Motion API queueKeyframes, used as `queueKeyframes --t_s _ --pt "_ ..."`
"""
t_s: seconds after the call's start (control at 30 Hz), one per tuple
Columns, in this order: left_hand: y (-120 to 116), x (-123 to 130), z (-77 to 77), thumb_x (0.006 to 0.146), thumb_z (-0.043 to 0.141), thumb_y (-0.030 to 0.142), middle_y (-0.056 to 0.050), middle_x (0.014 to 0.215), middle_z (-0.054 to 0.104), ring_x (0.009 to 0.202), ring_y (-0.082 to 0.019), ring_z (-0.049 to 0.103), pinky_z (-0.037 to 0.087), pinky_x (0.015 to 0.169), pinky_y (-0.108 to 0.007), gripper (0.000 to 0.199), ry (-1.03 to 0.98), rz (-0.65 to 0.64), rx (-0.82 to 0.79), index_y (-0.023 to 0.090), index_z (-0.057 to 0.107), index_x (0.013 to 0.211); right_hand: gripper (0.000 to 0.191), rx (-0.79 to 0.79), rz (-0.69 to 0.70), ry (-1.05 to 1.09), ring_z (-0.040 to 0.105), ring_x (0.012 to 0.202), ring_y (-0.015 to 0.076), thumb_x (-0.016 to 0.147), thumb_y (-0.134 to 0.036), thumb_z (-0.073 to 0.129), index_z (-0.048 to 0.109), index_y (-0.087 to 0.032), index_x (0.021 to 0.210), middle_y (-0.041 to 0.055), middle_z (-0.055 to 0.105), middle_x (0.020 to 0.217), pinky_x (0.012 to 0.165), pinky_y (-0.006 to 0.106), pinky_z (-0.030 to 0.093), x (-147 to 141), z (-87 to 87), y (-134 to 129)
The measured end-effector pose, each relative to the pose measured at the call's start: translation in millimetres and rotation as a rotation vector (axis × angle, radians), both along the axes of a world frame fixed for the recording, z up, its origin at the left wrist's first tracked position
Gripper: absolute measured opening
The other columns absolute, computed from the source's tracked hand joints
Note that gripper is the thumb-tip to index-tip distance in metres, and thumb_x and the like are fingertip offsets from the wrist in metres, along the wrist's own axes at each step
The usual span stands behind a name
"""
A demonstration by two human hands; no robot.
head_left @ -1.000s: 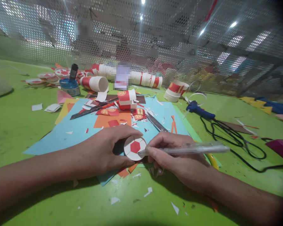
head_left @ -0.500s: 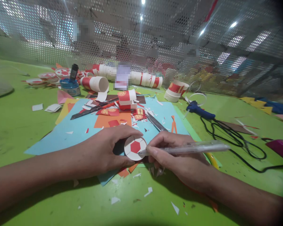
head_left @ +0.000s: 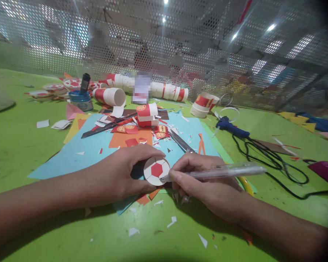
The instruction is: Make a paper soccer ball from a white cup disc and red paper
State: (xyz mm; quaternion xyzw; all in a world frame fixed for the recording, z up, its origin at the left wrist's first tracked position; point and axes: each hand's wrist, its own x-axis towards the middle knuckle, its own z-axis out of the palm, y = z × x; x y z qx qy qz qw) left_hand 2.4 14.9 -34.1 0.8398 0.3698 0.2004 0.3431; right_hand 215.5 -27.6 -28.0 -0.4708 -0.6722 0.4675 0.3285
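Note:
My left hand (head_left: 128, 169) grips a small round white paper disc (head_left: 151, 179) between thumb and fingers. A red hexagon (head_left: 156, 170) sits in the disc's middle, with thin dark lines running from it towards the rim. In my right hand (head_left: 199, 178) is a clear-barrelled pen (head_left: 229, 170), pinched close to its tip, which touches the disc's lower right. Behind the hands lie red-and-white cup pieces (head_left: 147, 112), red paper scraps (head_left: 161, 131) and the dark blades of scissors (head_left: 180, 141).
Blue paper (head_left: 62, 156) covers the green table (head_left: 98, 233), scattered with scraps. A blue glue gun (head_left: 232, 128) and its black cord lie right. At the back are a blue jar (head_left: 80, 101), a tipped cup stack (head_left: 110, 97) and a perforated screen (head_left: 164, 47).
Almost nothing differs. The pen tip stays on the disc's lower right, and both hands hold nearly the same position; the view has shifted very slightly.

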Motion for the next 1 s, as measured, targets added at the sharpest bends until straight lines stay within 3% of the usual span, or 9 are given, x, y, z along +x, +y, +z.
queueKeyframes --t_s 1.0 --pt "-0.1 -0.3 -2.0 0.074 0.07 0.041 -0.004 0.106 0.068 0.091 -0.023 0.063 0.052 0.076 -0.033 0.044 0.006 -0.012 0.036 0.024 0.061 0.114 0.012 0.008 -0.003 -0.003 0.057 0.052 0.0078 0.086 -0.025 0.062 0.064 -0.017 0.076 -0.0031 0.063 0.061 0.05 0.018 0.047 -0.5 0.7 -0.4"
